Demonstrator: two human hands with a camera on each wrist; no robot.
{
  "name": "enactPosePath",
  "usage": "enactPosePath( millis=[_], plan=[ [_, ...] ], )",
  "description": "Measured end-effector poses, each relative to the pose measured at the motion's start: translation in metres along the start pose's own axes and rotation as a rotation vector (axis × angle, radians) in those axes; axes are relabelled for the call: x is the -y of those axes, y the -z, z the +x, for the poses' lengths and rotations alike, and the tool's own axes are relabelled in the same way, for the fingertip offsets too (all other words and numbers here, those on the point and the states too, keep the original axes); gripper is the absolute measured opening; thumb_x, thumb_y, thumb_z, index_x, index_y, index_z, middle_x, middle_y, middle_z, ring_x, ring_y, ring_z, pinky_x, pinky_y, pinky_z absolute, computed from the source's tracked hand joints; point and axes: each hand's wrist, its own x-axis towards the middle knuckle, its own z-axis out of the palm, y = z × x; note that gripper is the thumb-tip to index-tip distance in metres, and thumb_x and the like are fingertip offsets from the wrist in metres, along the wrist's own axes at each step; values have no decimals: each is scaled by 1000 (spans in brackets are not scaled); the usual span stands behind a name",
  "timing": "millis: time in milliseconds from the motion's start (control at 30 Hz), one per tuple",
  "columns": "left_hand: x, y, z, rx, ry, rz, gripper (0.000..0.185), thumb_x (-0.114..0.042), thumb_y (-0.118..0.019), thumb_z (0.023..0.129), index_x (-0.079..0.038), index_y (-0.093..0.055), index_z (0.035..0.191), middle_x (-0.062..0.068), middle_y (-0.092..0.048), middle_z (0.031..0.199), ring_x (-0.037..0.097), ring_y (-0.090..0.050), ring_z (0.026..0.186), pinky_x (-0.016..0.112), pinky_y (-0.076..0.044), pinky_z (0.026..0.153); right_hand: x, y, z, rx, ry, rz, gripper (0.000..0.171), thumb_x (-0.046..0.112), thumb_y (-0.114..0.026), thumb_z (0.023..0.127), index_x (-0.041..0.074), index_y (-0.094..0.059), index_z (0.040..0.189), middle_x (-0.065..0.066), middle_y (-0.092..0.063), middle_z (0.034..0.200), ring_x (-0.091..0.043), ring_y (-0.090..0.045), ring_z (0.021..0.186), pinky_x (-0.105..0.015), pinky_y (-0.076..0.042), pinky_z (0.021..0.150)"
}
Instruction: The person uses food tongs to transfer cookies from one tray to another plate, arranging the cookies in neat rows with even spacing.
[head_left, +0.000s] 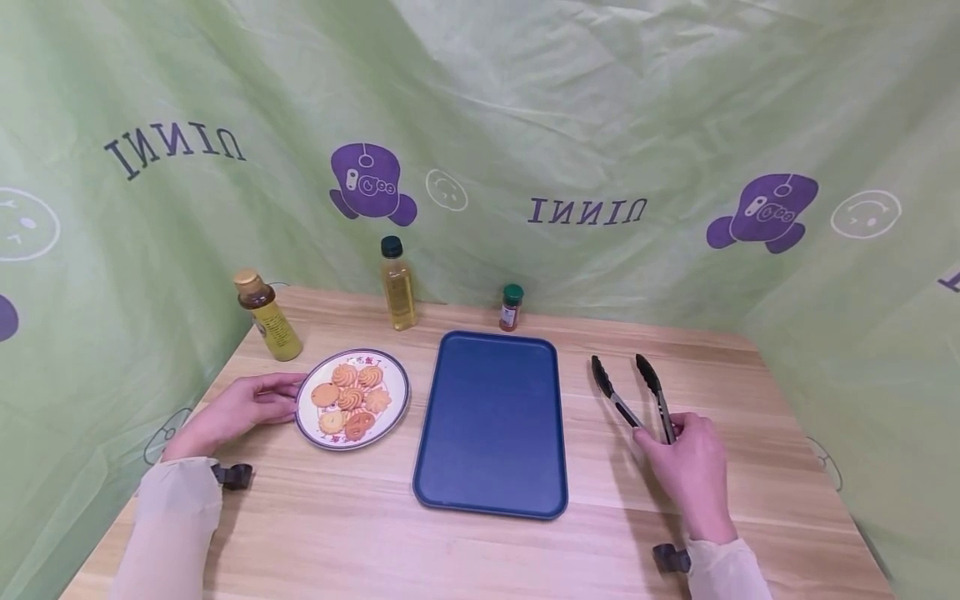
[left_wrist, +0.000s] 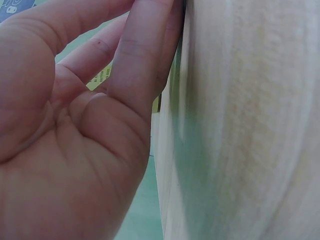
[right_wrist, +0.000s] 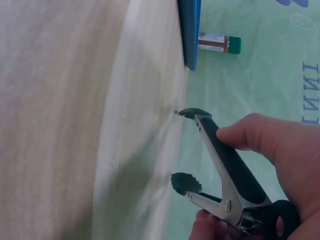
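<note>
Overhead, the green backdrop (head_left: pixel 600 100) carries mirrored lettering that looks like "UNINI" reversed, plus purple mascots and faint smiley faces; bottle labels are too small to read. Along the table's (head_left: pixel 480 550) far edge stand a brown-capped bottle (head_left: pixel 268 317), an oil bottle (head_left: pixel 397 285) and a green-capped spice jar (head_left: pixel 512 307). A blue tray (head_left: pixel 491 421) lies in the middle, between plate and tongs. The left hand (head_left: pixel 240 410) rests flat, fingers fairly straight, touching the rim of the plate (head_left: pixel 352 398) of cookies (head_left: pixel 349 398). The right hand (head_left: pixel 690 471) grips the tongs (head_left: pixel 633 396) by their handle end, tips spread apart above the wood, right of the tray.
</note>
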Motion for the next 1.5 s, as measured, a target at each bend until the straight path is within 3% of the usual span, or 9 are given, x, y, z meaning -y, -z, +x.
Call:
enactPosePath(
  millis=[167,333,533,800,1033,1333,1500],
  plan=[
    [-1,0,1,-6,-7,-8,64,-16,-76,108,6,-51,163,28,-72,145,-3,-74,110,14,-59,94,2,-1,-2,-32,36,-42,71,36,-84,94,-20,-63,132,-35,-65,119,-45,-65,96,-59,-56,84],
    [0,0,1,-4,1,-4,64,-17,-75,108,5,-51,163,27,-71,146,-4,-74,110,14,-59,94,4,1,-5,-60,82,-79,61,33,-87,89,-19,-69,115,-33,-67,107,-43,-65,87,-58,-55,80],
    [1,0,0,-4,3,0,64,-17,-76,108,5,-51,163,27,-71,145,-3,-74,110,15,-60,94,2,0,-8,-50,78,-112,57,34,-87,87,-17,-71,109,-32,-67,102,-44,-66,86,-60,-55,81],
    [1,-1,0,0,-2,-12,64,-17,-75,108,5,-50,163,28,-70,146,-4,-73,110,16,-61,94,1,-3,-12,-85,141,-183,51,35,-89,86,-10,-65,86,-28,-61,86,-41,-60,69,-59,-54,64],
    [0,0,1,3,-7,-11,64,-16,-76,108,6,-51,163,28,-71,146,-4,-74,110,14,-60,94,-1,-5,-14,-71,146,-197,53,36,-89,88,-11,-66,87,-28,-61,85,-42,-61,70,-60,-55,66],
    [-2,1,2,3,-12,-15,65,-16,-76,108,7,-51,162,28,-71,145,-4,-74,110,14,-60,94,-4,-4,-14,-30,121,-190,49,36,-88,87,-7,-66,85,-24,-61,84,-36,-59,70,-50,-52,60],
    [-3,0,0,-3,-12,4,64,-16,-76,108,7,-51,162,28,-71,144,-2,-74,109,14,-60,94,-4,-4,-15,-38,128,-192,48,35,-87,88,-8,-66,86,-26,-62,85,-40,-61,71,-55,-53,62]
  ],
)
